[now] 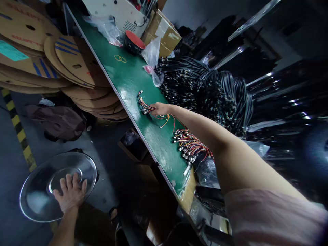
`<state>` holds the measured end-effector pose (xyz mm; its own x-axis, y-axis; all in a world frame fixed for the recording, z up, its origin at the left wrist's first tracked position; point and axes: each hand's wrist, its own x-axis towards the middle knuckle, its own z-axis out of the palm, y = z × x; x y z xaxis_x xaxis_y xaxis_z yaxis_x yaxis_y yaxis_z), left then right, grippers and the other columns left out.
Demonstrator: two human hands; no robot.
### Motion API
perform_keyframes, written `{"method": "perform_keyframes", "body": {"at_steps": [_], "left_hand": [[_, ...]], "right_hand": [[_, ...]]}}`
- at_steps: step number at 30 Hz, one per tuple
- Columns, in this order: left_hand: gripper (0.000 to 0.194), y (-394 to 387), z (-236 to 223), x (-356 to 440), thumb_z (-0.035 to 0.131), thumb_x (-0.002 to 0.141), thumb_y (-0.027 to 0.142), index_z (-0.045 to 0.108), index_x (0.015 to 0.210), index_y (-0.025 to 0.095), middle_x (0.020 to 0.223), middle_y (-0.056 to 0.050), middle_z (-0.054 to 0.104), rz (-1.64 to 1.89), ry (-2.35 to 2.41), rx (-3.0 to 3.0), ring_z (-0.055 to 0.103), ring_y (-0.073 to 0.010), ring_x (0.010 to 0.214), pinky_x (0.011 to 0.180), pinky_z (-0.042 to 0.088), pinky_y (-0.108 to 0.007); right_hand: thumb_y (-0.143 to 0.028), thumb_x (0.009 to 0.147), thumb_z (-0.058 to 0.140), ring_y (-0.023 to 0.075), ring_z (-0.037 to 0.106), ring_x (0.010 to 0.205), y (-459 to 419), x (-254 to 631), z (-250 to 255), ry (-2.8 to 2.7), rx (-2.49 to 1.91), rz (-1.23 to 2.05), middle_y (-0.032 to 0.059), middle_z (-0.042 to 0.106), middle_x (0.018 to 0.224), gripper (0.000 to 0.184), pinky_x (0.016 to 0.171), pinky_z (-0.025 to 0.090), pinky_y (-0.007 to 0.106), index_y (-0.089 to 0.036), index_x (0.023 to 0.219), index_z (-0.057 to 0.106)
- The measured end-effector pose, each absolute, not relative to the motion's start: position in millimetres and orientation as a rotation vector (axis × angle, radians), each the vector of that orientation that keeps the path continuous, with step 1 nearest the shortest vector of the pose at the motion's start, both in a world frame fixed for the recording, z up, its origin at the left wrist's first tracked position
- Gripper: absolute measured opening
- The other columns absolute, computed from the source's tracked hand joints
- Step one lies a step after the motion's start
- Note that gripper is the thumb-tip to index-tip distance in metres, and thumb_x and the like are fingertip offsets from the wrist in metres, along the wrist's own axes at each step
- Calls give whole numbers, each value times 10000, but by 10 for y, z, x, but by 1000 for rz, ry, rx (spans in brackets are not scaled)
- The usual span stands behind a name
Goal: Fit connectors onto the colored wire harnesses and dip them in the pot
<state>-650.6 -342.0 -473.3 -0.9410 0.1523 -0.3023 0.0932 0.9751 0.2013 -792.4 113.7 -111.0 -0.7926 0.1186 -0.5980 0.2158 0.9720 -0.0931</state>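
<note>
Your right hand (pixel 160 109) pinches the wire bundle (pixel 144 107), its connector ends toward the long edge of the green bench (pixel 156 145); your left hand (pixel 71 192) lies spread on the round seat (pixel 38 201).

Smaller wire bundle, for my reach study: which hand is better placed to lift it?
The right hand, likely: it holds the smaller wire bundle, while the left hand is spread over the shiny disc.

Red lettering (pixel 30 43) on cardboard reel (pixel 19 25): unreadable.
</note>
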Motion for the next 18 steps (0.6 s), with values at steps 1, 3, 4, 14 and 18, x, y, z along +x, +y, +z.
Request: {"method": "perform_keyframes", "body": {"at_steps": [1, 3, 4, 14, 18], "left_hand": [[701, -3424, -4734, -6502, 161, 917, 584, 322, 1489, 213, 1595, -85, 221, 278, 2814, 180, 76, -280, 1477, 1136, 55, -575], [704, -3436, -4737, -6499, 166, 916, 594, 324, 1488, 217, 1596, -82, 218, 293, 2816, 184, 71, -276, 1478, 1137, 51, -576], [706, -3442, -4740, -6499, 172, 915, 596, 322, 1489, 214, 1597, -82, 215, 295, 2813, 184, 68, -277, 1479, 1138, 46, -576], [720, -3546, -4832, -6596, 245, 893, 578, 259, 1511, 209, 1619, -64, 121, 356, 2704, 181, 4, -282, 1489, 1138, 44, -601], [737, -3600, -4403, -6688, 389, 843, 515, 312, 1486, 162, 1609, -146, 121, 351, 2451, 190, 68, -359, 1474, 1088, 186, -647]], "right_hand": [[-144, 843, 513, 86, 484, 646, 1111, -7914, -1074, 2483, 257, -210, -10, 587, 720, 141, 620, 387, 202, -113, 941, 610], [-190, 884, 512, 78, 453, 600, 1057, -7900, -961, 2473, 287, -194, -19, 548, 668, 164, 600, 383, 207, -100, 959, 626], [-204, 894, 515, 81, 440, 573, 1029, -7895, -881, 2473, 297, -183, -23, 531, 642, 173, 582, 381, 214, -103, 969, 634], [-145, 931, 475, -69, 258, 392, 395, -7547, 853, 2399, 585, -390, -139, 382, 581, 330, 462, 116, 167, 43, 1191, 551], [-185, 958, 396, -88, 374, 469, 241, -6855, 1622, 2542, 762, -709, -93, 465, 721, 388, 508, 196, 135, 104, 1196, 496]]}}
